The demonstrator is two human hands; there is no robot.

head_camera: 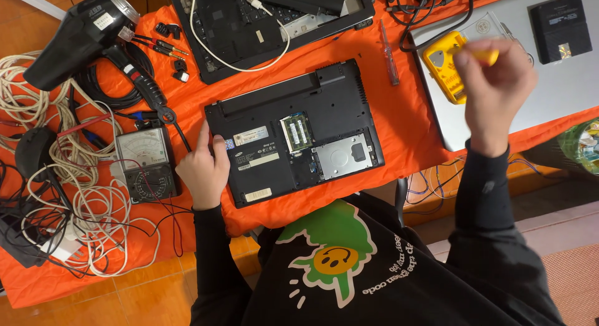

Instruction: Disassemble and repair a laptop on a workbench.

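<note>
Centre of frame: black laptop (293,129) lying bottom-up on the orange-covered tabletop (412,123), its memory and drive bays uncovered. Left hand (203,170) rests on the laptop's left edge — fingers loosely spread, gripping nothing. Right hand (496,82), blurred, raised at upper right, closed around a yellow-handled tool (483,53) above the yellow meter (444,65). Analog multimeter (146,164) sits just left of the left hand; black heat gun (84,36) upper left.
</note>
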